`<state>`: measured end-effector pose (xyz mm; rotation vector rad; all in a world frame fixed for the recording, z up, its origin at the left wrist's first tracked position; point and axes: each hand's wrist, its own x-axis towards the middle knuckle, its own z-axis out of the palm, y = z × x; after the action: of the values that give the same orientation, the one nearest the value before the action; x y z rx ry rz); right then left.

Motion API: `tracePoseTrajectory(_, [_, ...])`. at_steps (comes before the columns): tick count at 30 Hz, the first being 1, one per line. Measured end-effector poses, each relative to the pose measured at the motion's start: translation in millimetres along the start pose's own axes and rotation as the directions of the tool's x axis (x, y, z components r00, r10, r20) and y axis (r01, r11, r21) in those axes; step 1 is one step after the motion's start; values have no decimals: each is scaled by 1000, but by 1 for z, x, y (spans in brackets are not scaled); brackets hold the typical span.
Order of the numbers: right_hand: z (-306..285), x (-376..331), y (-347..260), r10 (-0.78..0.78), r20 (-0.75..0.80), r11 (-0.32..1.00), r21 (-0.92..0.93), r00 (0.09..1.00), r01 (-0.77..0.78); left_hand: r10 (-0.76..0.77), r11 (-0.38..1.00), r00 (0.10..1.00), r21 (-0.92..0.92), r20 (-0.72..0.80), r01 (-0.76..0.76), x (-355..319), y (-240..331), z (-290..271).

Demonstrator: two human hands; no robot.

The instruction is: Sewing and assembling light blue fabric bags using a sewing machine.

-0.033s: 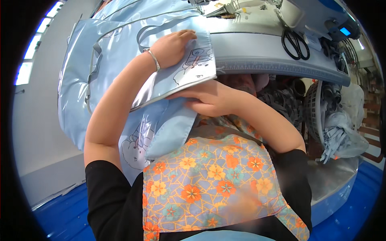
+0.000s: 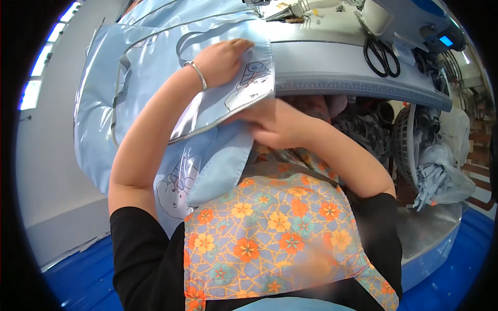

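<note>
A glossy light blue bag piece (image 2: pixel 150 78), with grey piping, grey straps and cartoon line prints, lies over the left side of the worktable. On its upper panel rests my left hand (image 2: pixel 220 63), palm down, fingers slightly bent and reaching toward the panel's right edge. My right hand (image 2: pixel 280 124) is at the panel's near edge. Its fingers reach leftward under that edge with their tips hidden; the thumb is apart from them, beside a folded light blue flap (image 2: pixel 223 168). Below the panel, more printed material hangs toward my lap.
Black-handled scissors (image 2: pixel 381 54) lie at the right of the worktable, whose front carries a ruler strip (image 2: pixel 358 85). A sewing machine (image 2: pixel 399 20) stands behind them. Under the table on the right are dark strips (image 2: pixel 363 129) and a grey plastic basket (image 2: pixel 404 140) with scraps.
The panel's right corner has shifted slightly left. My right hand has drawn back a little to the right, and my left hand has stayed almost in place.
</note>
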<state>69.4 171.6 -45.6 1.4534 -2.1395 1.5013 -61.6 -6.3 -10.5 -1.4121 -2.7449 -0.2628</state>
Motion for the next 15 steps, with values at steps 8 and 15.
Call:
tracePoseTrajectory(8, [-8,-21,14,59,-175,868,-478,983,-137,-252,918,964,336,85,210,18,34,14])
tracePoseTrajectory(15, [-13,-13,15,-2,-161,815,-572,987,-92,-90,966,985,229,-150,123,12,29,20])
